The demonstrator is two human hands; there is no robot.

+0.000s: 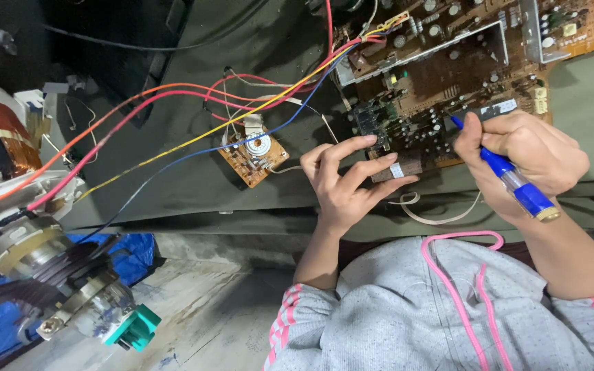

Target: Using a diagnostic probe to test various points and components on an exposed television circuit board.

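Observation:
A large brown circuit board (pixel 448 75) crowded with components lies at the upper right on a dark green cloth. My right hand (pixel 527 154) grips a blue screwdriver (pixel 513 182) with a clear section and brass cap, its tip touching the board's near edge. My left hand (pixel 345 182) rests beside it, fingers spread and pressing on the board's near-left edge around a dark component (pixel 397 168). A small round-topped circuit board (pixel 252 154) lies left of that hand, joined by wires.
Red, orange, yellow and blue wires (pixel 173 130) run from the boards to a picture-tube neck with copper coils (pixel 49 268) at lower left, ending in a teal socket (pixel 132 326). A pink cord (pixel 458 288) lies on my grey garment. Blue cloth (pixel 128 251) below.

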